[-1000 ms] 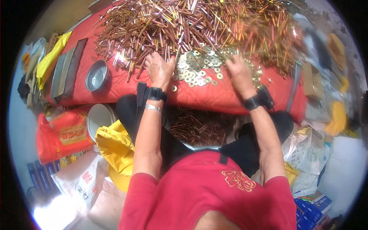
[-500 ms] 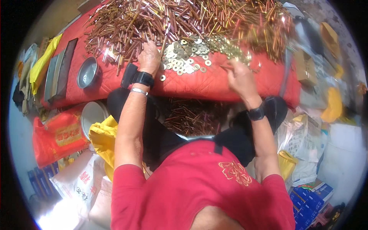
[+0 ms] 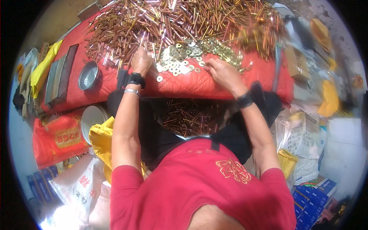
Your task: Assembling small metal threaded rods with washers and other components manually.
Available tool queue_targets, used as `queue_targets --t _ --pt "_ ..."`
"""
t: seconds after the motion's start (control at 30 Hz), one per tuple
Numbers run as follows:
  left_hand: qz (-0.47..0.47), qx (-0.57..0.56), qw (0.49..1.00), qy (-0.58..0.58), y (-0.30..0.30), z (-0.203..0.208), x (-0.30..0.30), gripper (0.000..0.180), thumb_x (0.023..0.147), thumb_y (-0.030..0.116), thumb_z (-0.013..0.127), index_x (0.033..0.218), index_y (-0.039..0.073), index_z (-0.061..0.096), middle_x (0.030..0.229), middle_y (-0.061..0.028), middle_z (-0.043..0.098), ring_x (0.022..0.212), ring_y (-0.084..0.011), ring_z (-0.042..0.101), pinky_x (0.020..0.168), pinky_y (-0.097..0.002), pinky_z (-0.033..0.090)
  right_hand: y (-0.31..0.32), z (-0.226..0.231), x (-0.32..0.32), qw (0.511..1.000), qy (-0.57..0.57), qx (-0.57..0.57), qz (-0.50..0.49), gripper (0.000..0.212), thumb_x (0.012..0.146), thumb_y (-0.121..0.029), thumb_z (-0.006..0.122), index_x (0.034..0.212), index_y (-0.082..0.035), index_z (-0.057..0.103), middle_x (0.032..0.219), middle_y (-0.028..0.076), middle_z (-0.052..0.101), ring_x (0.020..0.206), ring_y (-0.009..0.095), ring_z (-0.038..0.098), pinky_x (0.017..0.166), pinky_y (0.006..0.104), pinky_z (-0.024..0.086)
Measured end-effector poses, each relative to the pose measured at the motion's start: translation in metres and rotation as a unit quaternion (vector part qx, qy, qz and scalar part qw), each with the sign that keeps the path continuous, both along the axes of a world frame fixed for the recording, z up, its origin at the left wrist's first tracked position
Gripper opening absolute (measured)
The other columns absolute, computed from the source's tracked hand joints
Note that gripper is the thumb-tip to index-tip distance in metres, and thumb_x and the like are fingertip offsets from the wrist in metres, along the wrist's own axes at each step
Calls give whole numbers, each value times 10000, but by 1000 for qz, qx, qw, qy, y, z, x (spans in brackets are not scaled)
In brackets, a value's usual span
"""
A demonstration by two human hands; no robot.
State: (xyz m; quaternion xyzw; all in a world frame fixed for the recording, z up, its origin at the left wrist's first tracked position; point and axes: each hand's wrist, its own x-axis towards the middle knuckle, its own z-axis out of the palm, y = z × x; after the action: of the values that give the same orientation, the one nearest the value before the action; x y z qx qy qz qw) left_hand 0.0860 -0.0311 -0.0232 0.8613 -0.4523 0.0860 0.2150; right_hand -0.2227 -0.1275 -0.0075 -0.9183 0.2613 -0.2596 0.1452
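A big heap of thin copper-coloured metal rods [image 3: 168,23] covers the far half of a red quilted table cover [image 3: 199,86]. In front of it lies a pile of flat brass washers [image 3: 180,59]. My left hand [image 3: 141,61] rests curled at the left edge of the washers, touching the rods. My right hand [image 3: 222,73] reaches into the washers from the right with fingers pinched together; whether a washer is between them cannot be made out. More rods [image 3: 189,117] lie in a dark cloth on my lap.
A metal bowl [image 3: 89,76] sits on the cover at the left, beside dark flat bars [image 3: 61,78]. Another bowl [image 3: 92,119], a red sack [image 3: 57,138] and a yellow bag [image 3: 101,140] lie below left. Bags and blue boxes [image 3: 314,191] crowd the right.
The view has tilted so the table sits higher. Both hands shifted along the washer pile, my right hand moving left into the washers.
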Motion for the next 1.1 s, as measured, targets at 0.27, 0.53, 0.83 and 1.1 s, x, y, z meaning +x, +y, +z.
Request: queue_targets --t 0.27,0.53,0.83,1.1 --pt "-77 -303 390 866 29 7 -20 135 903 171 608 917 37 599 741 -32 593 604 -138 558 464 -231 465 -18 7 20 995 67 -43 53 107 803 -146 562 798 -101 659 734 160 645 731 332 648 628 454 504" --pt "-102 -280 379 876 49 22 -108 315 940 220 575 1156 -6 542 820 -12 559 656 -88 508 523 -218 425 -41 45 84 912 390 -72 101 158 760 -175 629 849 -92 730 903 143 704 825 296 693 687 397 546" --pt "-175 -225 335 898 60 5 -117 341 949 184 554 1169 -72 506 732 14 508 521 -35 374 398 -173 295 -12 15 8 988 44 132 65 171 852 -131 579 1013 -87 617 877 144 682 833 298 668 734 413 510" --pt "-100 -319 234 913 44 2 -141 240 896 46 594 1078 -92 523 1150 -238 581 1137 -353 562 960 -422 520 73 47 -15 940 -208 268 40 244 862 -42 596 1102 -46 643 961 91 670 808 151 630 727 281 491"
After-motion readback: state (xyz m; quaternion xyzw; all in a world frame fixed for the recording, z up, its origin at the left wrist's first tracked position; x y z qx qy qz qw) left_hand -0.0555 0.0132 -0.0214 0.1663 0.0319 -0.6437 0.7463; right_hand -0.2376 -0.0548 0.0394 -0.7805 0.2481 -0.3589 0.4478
